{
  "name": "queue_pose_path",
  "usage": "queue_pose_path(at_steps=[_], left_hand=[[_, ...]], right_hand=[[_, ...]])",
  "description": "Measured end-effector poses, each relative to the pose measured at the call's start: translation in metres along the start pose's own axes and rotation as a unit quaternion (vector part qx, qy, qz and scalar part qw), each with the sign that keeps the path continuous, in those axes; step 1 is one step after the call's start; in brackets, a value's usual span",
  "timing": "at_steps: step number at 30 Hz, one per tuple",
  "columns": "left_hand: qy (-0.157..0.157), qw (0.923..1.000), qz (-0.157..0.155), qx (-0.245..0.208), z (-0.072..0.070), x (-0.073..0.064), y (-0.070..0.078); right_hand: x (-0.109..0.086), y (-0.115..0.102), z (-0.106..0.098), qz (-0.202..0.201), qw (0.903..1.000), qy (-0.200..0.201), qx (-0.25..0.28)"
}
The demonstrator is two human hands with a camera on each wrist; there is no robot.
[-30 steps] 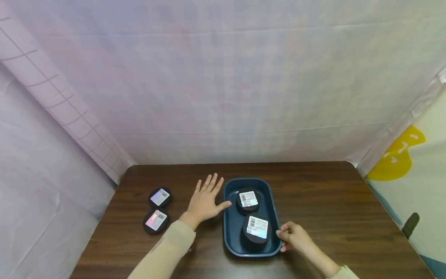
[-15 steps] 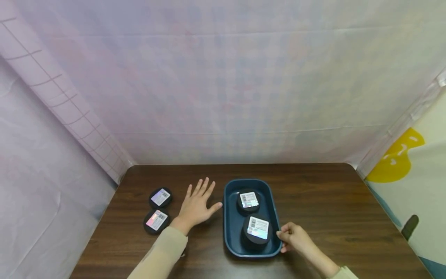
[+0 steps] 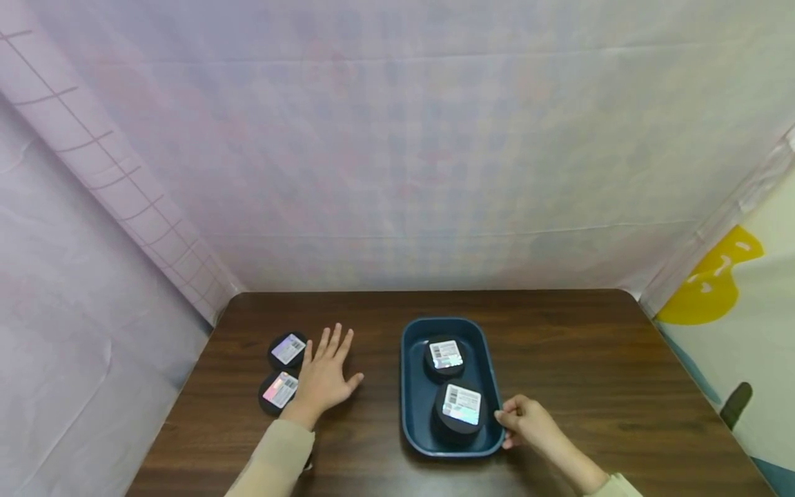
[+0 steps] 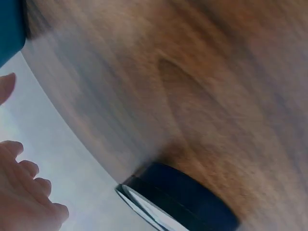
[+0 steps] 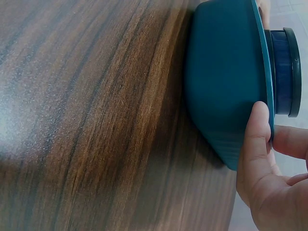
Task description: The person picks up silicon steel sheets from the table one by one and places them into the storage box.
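Note:
A dark blue tray point(image 3: 407, 414) holds two round black containers with white labels, a smaller one point(image 3: 444, 356) at the back and a taller one point(image 3: 459, 408) in front. My right hand point(image 3: 528, 424) pinches the tray's right rim near its front corner; the right wrist view shows thumb and finger on either side of the rim point(image 5: 269, 72). My left hand point(image 3: 324, 379), fingers spread, is over the table beside two more labelled black containers, the rear one point(image 3: 288, 350) and the front one point(image 3: 277, 393), which it partly hides. Nothing is in its grasp.
The brown wooden table point(image 3: 577, 359) carries everything. Pale fabric hangs behind it point(image 3: 410, 172) and along the left side. In the left wrist view, one black container point(image 4: 183, 197) stands below and the tray's corner point(image 4: 9, 29) shows at upper left.
My left hand has moved left, away from the tray's left rim and toward the two containers on the table. The right hand keeps its pinch on the rim.

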State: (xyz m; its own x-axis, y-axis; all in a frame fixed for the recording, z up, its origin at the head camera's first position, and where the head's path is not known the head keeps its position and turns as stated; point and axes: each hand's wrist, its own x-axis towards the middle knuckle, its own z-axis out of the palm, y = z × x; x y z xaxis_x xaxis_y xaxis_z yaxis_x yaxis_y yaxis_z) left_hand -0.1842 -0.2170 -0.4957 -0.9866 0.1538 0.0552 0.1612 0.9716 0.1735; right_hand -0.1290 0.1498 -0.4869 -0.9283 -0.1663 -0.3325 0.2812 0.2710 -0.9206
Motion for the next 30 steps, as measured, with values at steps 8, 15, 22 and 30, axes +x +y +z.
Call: queue_pose_path(at_steps=[8, 15, 22, 30], left_hand=[[0.016, 0.9989, -0.045, 0.0, 0.001, -0.011, -0.015], [0.034, 0.9973, -0.064, 0.0, 0.002, -0.025, -0.03], [0.034, 0.994, -0.104, -0.01, 0.001, -0.04, -0.042], [0.036, 0.987, -0.152, -0.039, 0.004, -0.057, -0.057]], right_hand=[[0.001, 0.0, 0.001, 0.002, 1.0, -0.004, 0.004], [0.001, 0.001, 0.0, -0.001, 1.0, 0.002, -0.007], [-0.001, 0.0, -0.001, -0.006, 0.9999, -0.001, -0.013], [-0.001, 0.0, -0.001, -0.003, 0.9999, -0.004, -0.014]])
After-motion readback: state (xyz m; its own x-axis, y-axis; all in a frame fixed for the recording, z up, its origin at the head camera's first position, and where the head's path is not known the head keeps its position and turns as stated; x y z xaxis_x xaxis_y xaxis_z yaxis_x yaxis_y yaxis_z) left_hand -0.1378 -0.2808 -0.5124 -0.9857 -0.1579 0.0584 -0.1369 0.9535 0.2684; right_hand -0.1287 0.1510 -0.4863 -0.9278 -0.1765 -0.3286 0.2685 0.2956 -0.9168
